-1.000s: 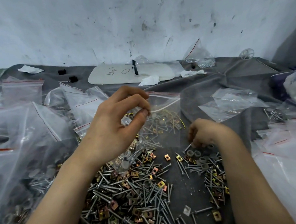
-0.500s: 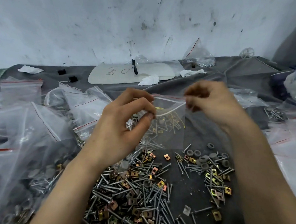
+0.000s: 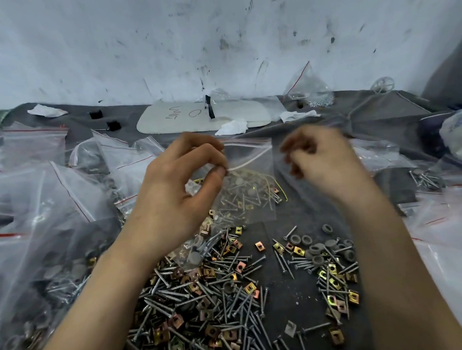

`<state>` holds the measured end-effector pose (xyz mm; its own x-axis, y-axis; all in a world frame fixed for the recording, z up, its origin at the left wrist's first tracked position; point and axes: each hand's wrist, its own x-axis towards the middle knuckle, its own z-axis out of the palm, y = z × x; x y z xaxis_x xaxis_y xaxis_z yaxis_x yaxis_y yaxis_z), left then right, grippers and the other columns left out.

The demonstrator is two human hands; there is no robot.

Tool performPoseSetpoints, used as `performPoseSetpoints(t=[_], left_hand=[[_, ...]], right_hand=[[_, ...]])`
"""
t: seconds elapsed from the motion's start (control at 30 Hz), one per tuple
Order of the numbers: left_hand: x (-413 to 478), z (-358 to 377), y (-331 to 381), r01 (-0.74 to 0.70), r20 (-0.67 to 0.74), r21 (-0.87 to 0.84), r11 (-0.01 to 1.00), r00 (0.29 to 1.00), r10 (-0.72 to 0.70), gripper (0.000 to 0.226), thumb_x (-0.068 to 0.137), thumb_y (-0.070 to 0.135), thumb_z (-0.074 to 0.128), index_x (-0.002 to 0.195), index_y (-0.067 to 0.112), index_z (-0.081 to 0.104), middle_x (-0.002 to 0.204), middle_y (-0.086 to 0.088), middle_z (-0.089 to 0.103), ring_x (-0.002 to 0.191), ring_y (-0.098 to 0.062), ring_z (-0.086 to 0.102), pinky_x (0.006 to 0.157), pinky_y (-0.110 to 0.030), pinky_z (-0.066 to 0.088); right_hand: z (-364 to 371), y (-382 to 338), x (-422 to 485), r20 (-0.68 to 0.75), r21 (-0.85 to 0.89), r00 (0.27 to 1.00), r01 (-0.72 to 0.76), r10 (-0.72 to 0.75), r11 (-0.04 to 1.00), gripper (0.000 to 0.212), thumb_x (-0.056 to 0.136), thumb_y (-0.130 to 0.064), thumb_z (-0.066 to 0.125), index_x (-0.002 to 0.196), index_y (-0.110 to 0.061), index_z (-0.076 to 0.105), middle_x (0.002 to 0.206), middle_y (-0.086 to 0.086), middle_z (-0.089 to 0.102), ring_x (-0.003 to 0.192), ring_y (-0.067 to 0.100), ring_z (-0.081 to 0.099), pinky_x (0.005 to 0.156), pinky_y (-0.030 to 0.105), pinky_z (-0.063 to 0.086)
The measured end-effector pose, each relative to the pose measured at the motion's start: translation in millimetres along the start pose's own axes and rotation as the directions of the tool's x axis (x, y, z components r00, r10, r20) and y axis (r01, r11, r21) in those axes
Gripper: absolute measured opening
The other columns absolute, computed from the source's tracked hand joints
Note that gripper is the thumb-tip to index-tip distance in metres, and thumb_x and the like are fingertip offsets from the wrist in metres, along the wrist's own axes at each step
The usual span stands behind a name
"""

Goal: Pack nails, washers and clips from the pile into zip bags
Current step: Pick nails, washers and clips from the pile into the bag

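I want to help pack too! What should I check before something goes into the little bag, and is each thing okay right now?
1. Bag held: the left hand pinches the zip bag at its rim. Ok.
2. Mouth open: the two rim strips stand apart. Ok.
3. Right hand near the mouth: it is beside the bag's right edge. Ok.
4. Something in the right hand: it is blurred, fingers curled. Cannot tell.
5. Parts to pack: the pile of nails and clips and the grey washers lie on the cloth. Ok.
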<state>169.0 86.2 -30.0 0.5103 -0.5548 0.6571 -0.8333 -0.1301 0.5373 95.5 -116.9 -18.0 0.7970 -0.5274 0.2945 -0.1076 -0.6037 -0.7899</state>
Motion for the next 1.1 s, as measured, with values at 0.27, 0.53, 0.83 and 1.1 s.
performPoseSetpoints(t=[0.27,0.53,0.83,1.1], left_hand=[[3.3,-3.4,-7.4,0.013,-0.190,0.075,0.997,0.982,0.002,0.014,0.090,0.010,0.055,0.089,0.004,0.068,0.108,-0.004,0.060,0.105,-0.014,0.060,0.090,-0.042,0.050],[2.8,-4.9,-8.7,0.024,-0.159,0.009,1.000,0.987,-0.023,0.015,0.090,0.010,0.055,0.089,0.002,0.068,0.109,-0.004,0.060,0.109,-0.017,0.060,0.090,-0.050,0.049],[1.2,-2.0,-5.2,0.008,-0.090,-0.054,0.999,0.996,-0.013,0.016,0.090,0.018,0.055,0.087,0.007,0.067,0.112,-0.001,0.058,0.113,-0.015,0.059,0.094,-0.049,0.049],[-1.0,3.8,3.1,-0.016,0.031,-0.083,0.996,0.999,0.019,0.012,0.090,0.011,0.056,0.086,0.009,0.067,0.113,-0.005,0.058,0.106,-0.013,0.062,0.090,-0.040,0.049]], right_hand=[[56.6,17.5,-12.9,0.641,-0.579,0.634,0.028,0.433,0.815,0.029,0.074,-0.023,0.080,0.097,-0.011,0.066,0.083,0.005,0.064,0.069,0.020,0.059,0.055,0.024,0.043],[74.5,16.0,-15.7,0.628,-0.644,0.685,0.191,0.370,0.741,0.033,0.080,-0.012,0.070,0.110,-0.011,0.055,0.116,0.010,0.057,0.102,0.027,0.056,0.071,0.027,0.040],[28.7,17.0,-2.2,0.431,-0.461,0.886,0.052,0.172,0.886,0.005,0.081,-0.019,0.069,0.078,-0.018,0.065,0.081,0.001,0.065,0.071,0.012,0.059,0.062,0.022,0.043],[-15.2,-36.0,-20.2,-0.126,0.264,0.926,0.377,-0.355,0.888,0.018,0.080,-0.013,0.070,0.079,-0.029,0.063,0.074,-0.013,0.069,0.070,0.001,0.062,0.063,0.013,0.046]])
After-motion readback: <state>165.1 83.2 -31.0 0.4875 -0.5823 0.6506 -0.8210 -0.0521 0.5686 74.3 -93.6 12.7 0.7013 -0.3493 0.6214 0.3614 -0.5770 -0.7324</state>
